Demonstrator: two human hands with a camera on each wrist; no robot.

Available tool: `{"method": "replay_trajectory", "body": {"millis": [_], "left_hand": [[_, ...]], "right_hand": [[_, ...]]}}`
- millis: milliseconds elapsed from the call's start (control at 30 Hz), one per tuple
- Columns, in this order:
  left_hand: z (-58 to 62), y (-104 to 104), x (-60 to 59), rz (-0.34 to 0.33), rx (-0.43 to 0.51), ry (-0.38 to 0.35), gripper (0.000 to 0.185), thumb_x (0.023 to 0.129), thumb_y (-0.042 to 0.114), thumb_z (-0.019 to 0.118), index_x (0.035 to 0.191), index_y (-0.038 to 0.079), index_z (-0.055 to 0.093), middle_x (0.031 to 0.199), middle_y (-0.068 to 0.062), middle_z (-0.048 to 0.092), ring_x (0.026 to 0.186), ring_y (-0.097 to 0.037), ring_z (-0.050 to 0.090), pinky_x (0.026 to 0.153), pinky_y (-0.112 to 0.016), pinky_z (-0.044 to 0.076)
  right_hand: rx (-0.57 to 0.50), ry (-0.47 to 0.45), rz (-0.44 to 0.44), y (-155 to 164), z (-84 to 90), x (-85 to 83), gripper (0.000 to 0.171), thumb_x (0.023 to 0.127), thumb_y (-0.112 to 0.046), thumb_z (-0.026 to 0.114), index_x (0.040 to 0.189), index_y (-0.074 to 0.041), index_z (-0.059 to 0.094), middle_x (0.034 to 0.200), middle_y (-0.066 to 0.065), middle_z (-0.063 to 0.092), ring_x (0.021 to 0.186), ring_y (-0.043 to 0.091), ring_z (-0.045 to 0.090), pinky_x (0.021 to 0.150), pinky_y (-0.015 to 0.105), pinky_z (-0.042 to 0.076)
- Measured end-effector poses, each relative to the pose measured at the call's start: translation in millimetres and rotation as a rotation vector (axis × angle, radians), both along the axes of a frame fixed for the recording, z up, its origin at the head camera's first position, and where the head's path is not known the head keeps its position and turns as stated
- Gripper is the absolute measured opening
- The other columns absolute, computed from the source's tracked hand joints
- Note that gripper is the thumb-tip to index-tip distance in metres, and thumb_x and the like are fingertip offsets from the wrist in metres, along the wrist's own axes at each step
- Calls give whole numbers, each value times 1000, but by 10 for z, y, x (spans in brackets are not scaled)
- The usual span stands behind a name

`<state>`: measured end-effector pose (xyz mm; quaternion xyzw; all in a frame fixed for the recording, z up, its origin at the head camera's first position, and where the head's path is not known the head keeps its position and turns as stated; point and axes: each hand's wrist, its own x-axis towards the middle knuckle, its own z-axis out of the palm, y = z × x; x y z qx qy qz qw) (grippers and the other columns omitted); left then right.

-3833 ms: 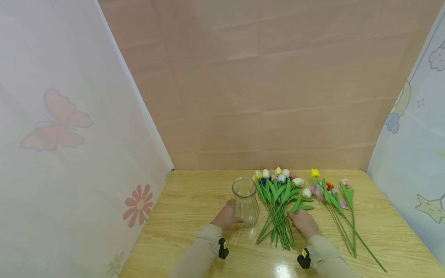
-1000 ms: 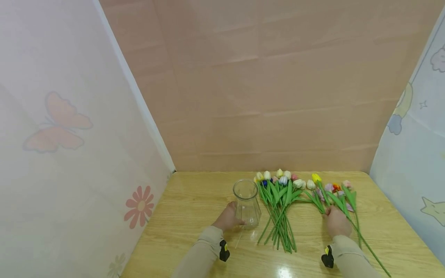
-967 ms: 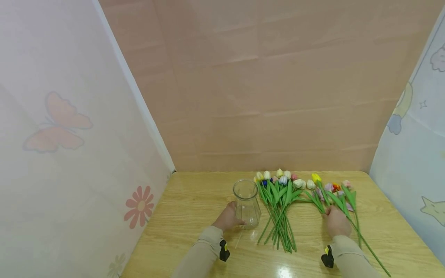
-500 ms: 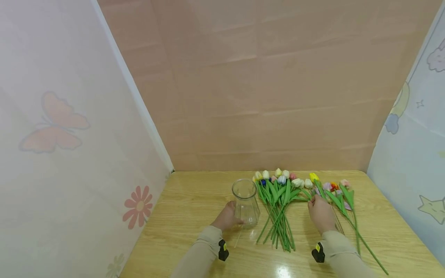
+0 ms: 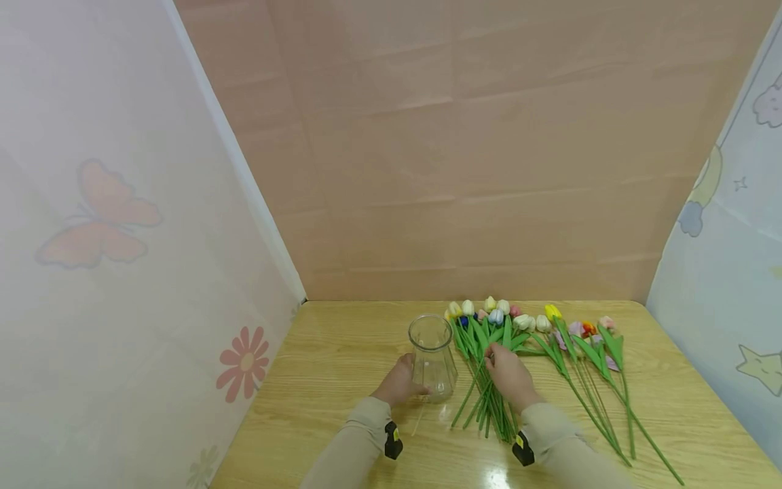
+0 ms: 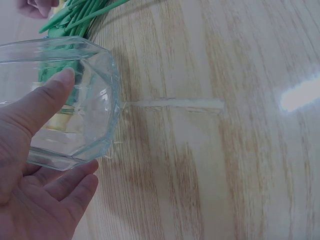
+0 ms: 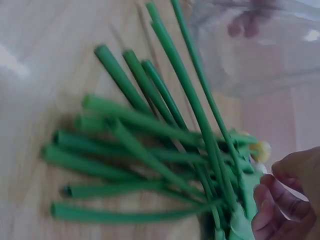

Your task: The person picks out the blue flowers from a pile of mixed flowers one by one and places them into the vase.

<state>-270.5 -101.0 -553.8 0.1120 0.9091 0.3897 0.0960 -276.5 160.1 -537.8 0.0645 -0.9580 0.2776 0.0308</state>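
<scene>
My left hand (image 5: 400, 382) grips the clear glass vase (image 5: 432, 356), thumb on its near wall and fingers curled round its base; it stands upright on the wooden surface (image 5: 342, 353). My right hand (image 5: 510, 375) rests over the bunch of artificial tulips (image 5: 485, 353) just right of the vase, fingers loosely curled above the stems (image 7: 150, 135); I cannot tell whether it has one pinched. I judge the vase rigid, smooth and breakable, so a low hold on its wide body suits it. The tulips look light, with springy plastic stems; mid-stem, below the leaves, seems the place to grasp. A second, looser group of tulips (image 5: 586, 360) lies further right.
</scene>
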Motion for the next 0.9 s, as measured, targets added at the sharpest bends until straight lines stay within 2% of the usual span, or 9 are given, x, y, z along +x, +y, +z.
{"method": "replay_trajectory", "body": {"millis": [200,400,567,667,733,900], "left_hand": [[-4,3,-7,6,0,0,87,78,24,83,141,-9,33,144,-29,37,128,-43,45,103,-54,42],[-27,-5,-17,6,-1,2,89,76,26,83,141,-9,33,142,-30,38,127,-44,46,103,-53,43],[-45,-6,-32,11,-4,2,90,76,29,83,141,-8,33,144,-29,37,128,-43,45,104,-53,42],[-47,-2,-38,10,-2,4,88,76,28,83,140,-7,34,144,-28,38,128,-43,45,104,-53,42],[-44,-2,-39,8,2,1,87,76,27,83,140,-7,35,144,-28,38,129,-43,45,104,-53,42],[-47,0,-29,5,2,6,87,76,25,83,140,-7,34,144,-28,38,129,-43,45,104,-53,42]], "right_hand": [[7,-20,25,-147,-136,-14,4,96,-6,57,96,-3,55,79,6,58,63,14,52,51,29,42],[23,-20,-8,-210,-212,-25,8,95,-6,59,94,-2,52,73,8,53,57,17,52,47,30,41],[68,-44,-67,-238,-276,-63,26,95,-12,61,105,9,52,73,14,59,60,26,63,47,36,49],[84,-79,-77,-236,-300,-81,34,96,-16,60,109,14,52,74,16,60,62,28,64,49,38,51],[90,-103,-85,-235,-295,-89,34,97,-20,59,108,12,54,73,14,60,61,26,63,49,37,50],[3,-154,-126,-217,-263,-93,25,97,-24,58,89,-1,56,65,6,53,55,19,53,46,32,40]]}}
